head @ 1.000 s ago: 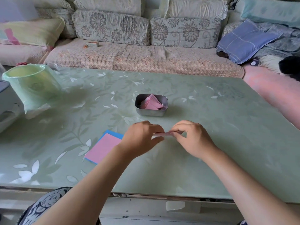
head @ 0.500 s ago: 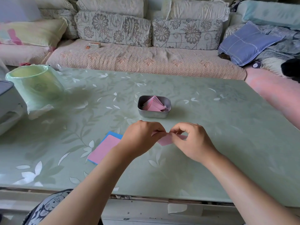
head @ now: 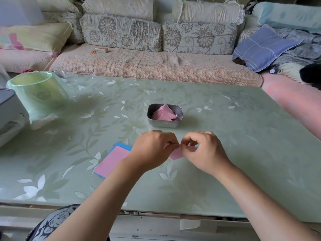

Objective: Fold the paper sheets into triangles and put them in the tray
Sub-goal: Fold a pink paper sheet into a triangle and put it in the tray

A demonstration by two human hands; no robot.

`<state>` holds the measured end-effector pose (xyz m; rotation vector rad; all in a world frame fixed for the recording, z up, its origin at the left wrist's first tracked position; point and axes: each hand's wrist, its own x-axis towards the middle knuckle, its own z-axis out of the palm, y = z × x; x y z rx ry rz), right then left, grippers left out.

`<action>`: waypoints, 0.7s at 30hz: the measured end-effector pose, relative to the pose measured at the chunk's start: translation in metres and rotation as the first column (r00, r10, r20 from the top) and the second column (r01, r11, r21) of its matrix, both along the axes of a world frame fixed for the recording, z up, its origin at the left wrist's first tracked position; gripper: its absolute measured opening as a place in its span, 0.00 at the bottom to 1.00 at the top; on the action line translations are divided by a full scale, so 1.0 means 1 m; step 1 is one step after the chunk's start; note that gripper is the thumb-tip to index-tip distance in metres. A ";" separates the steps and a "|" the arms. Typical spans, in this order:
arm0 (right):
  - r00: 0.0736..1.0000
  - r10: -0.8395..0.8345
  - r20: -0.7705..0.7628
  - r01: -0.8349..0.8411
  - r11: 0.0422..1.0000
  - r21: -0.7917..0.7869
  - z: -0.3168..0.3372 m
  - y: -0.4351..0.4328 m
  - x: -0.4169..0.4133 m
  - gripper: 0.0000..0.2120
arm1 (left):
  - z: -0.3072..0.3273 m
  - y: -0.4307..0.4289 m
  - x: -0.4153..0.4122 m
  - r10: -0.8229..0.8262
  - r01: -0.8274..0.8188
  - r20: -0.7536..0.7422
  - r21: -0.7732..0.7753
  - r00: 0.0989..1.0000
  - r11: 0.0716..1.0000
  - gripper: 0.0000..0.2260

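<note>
On my remote feed from the head camera, a metal tray [head: 163, 124] sits near the middle of a pale green table [head: 243, 153]. Folded pink triangles [head: 165, 114] lie stacked inside the tray. Just in front of the tray, on the person's side, both hands meet over one pink sheet [head: 176, 154]. The left hand [head: 152, 150] has its fingers curled, pinching the sheet's upper edge. The right hand [head: 205, 150] is also curled, thumb and fingertips pinching the same edge right beside the left. The sheet's lower corner shows between the two wrists, and I cannot tell whether it touches the table. In front of the tray and to its left, a stack of sheets [head: 112, 160], pink on top and blue beneath, lies flat. Far left of the tray stands a green lined bin [head: 36, 91].
</note>
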<state>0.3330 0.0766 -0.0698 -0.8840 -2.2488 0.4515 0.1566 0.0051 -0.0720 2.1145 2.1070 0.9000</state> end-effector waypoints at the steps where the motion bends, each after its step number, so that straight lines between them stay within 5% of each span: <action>1: 1.000 -0.004 0.000 0.004 1.000 0.003 0.000 0.001 0.000 0.04 | 0.001 0.000 -0.002 0.007 -0.007 0.002 0.005 1.000 1.000 0.05; 17: 0.991 -0.133 -0.010 0.133 0.991 -0.006 -0.004 0.019 0.012 0.05 | 0.009 -0.005 -0.034 0.199 -0.197 0.015 -0.070 0.980 0.978 0.05; 21: 0.996 0.005 -0.085 -0.004 1.000 0.012 -0.005 0.014 0.008 0.06 | 0.009 -0.007 -0.026 0.121 -0.118 0.044 -0.072 0.992 0.990 0.04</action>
